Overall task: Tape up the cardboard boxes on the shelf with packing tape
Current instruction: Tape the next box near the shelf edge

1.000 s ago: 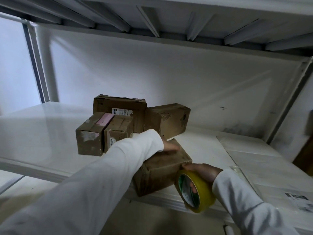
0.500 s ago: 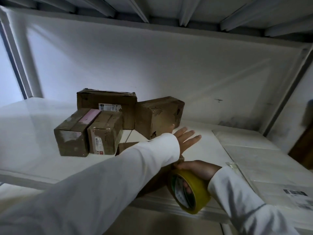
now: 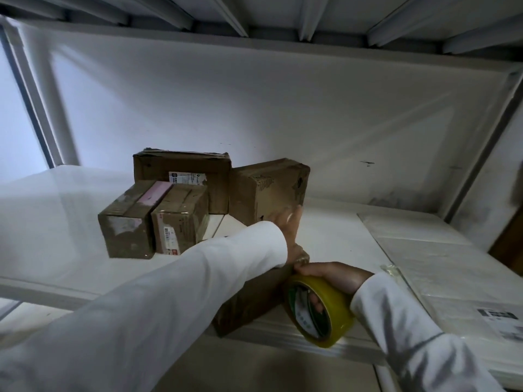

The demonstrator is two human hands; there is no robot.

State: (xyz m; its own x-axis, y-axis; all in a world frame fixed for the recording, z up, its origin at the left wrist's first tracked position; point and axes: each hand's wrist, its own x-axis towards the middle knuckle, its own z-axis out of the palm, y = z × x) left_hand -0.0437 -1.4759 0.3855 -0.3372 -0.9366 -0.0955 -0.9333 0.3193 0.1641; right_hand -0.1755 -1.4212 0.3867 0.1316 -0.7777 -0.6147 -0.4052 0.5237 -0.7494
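Fingers of the left hand (image 3: pixel 288 227) lie straight against the box at twelve o'clock (image 3: pixel 268 190); right hand (image 3: pixel 331 275) grips the yellow tape roll (image 3: pixel 321 309).

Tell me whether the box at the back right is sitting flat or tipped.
Tipped. The back right box leans with its top edge slanting, unlike the level box beside it. The left hand reaches toward its lower corner.

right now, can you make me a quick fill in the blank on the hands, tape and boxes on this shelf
1. The right hand holds a roll of tape coloured ____.
2. The left hand reaches toward the ____ box of the group.
3. The pink strip lies on the ____ box of the group.

Missing words: yellow; rightmost; leftmost
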